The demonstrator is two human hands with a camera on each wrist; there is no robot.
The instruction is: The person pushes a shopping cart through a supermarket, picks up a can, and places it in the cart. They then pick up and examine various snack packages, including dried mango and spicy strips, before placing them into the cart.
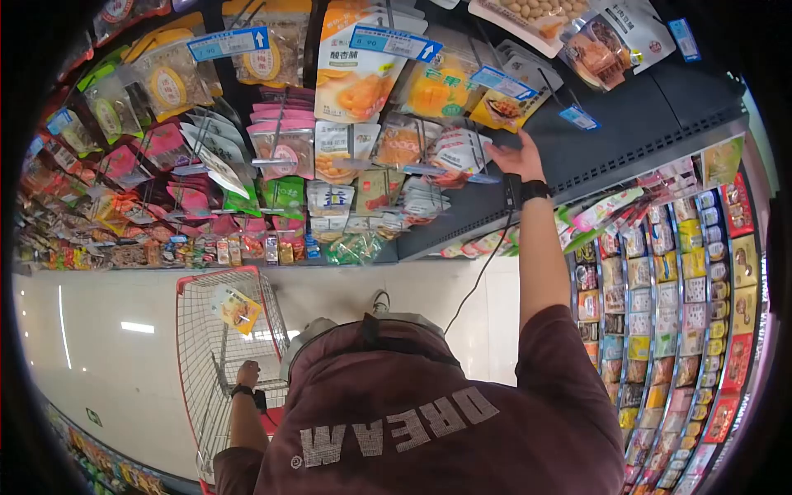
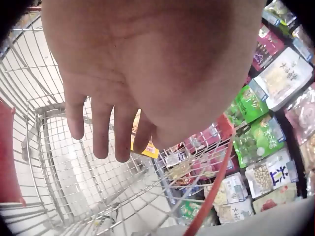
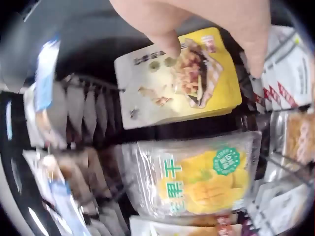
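In the head view, my right hand [image 1: 521,161] reaches up to a yellow-and-white snack pouch [image 1: 513,107] hanging on the rack. The right wrist view shows its thumb [image 3: 171,44] over the face of this pouch [image 3: 147,93], with another finger beyond the yellow edge. Its fingers are spread and do not close round the pouch. Over the shopping cart [image 1: 181,330], at the near side, is my left hand [image 1: 247,375]. Its fingers [image 2: 101,132] hang loosely extended with nothing in them. A similar yellow-and-white pouch [image 1: 237,309] lies in the cart.
Below the touched pouch hangs a clear dried-mango bag [image 3: 206,182]. Metal hooks and blue price tags [image 1: 579,117] jut from the dark rack [image 1: 635,124]. Packed shelves [image 1: 660,313] stand at the right. A cable [image 1: 483,272] hangs from my right wrist.
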